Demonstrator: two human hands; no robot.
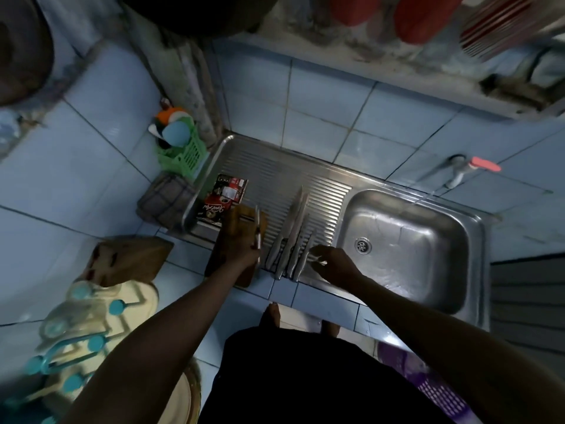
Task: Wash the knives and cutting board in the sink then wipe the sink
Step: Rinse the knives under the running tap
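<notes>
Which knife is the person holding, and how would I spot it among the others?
Start at the steel sink and go left across its ribbed draining board to the wooden cutting board. Above that board the left hand grips one knife. It alone is lifted; the other knives lie together on the ribs.

Sink (409,240) shiny silver, ridged stripes on its drain side. Knives (290,240) silver-grey. Cutting board (235,240) brown wood. Wall tiles (321,96) pale blue. Basket (186,154) green. Packet (223,197) red and black. My shirt (305,377) black.
</notes>
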